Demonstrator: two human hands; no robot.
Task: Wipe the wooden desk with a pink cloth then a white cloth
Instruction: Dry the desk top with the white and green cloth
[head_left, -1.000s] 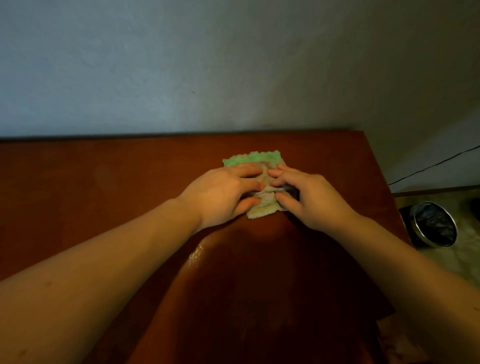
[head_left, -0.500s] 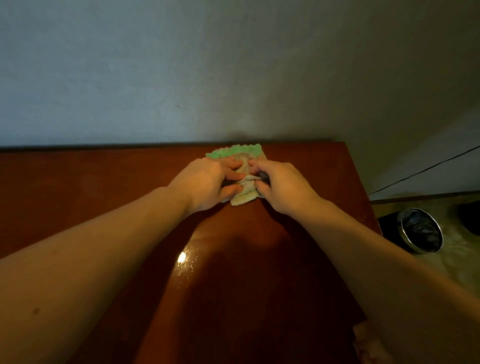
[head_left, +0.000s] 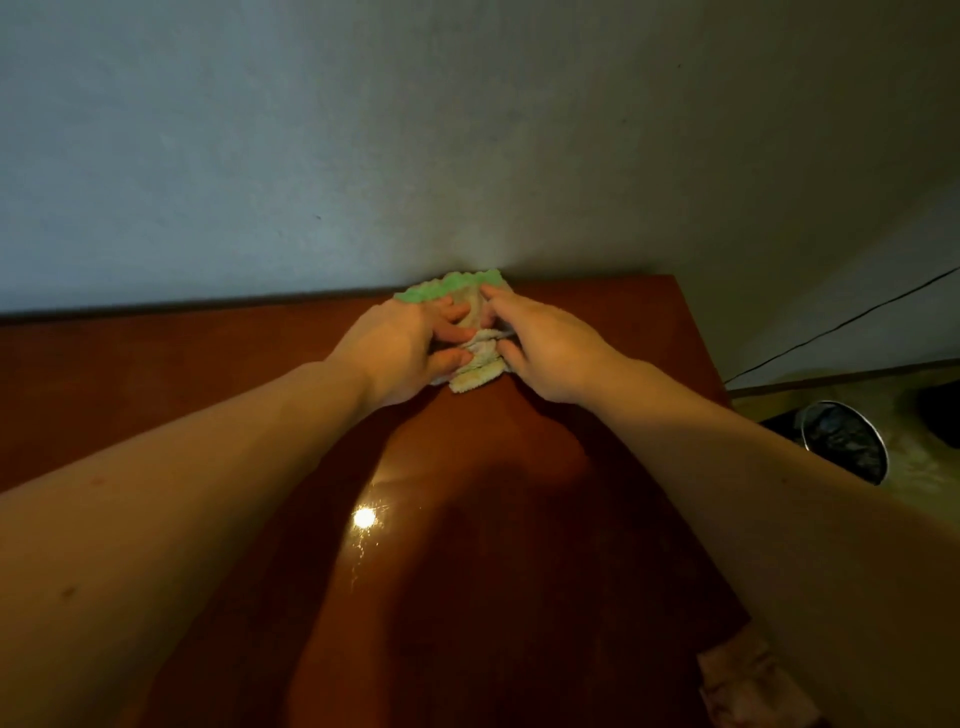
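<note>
A folded white cloth (head_left: 477, 378) with a green scalloped edge lies bunched on the wooden desk (head_left: 182, 395), at its far edge against the wall. My left hand (head_left: 400, 353) presses on the cloth's left side with its fingers stretched across it. From the right, my right hand (head_left: 550, 348) presses on the same cloth, fingertips bent into its folds. The two hands nearly touch over the middle of the cloth. A pink cloth (head_left: 748, 680) lies at the desk's near right corner, partly hidden by my right forearm.
A grey wall (head_left: 363, 156) rises right behind the desk's far edge. On the floor past the desk's right edge stands a round bin (head_left: 841, 441) with a dark liner. A black cable (head_left: 831, 327) runs along the right wall. A lamp glare (head_left: 364, 517) shines mid-desk.
Both hands have pushed the white cloth away from me across the desk, from its middle to the far edge at the wall. The cloth is more bunched.
</note>
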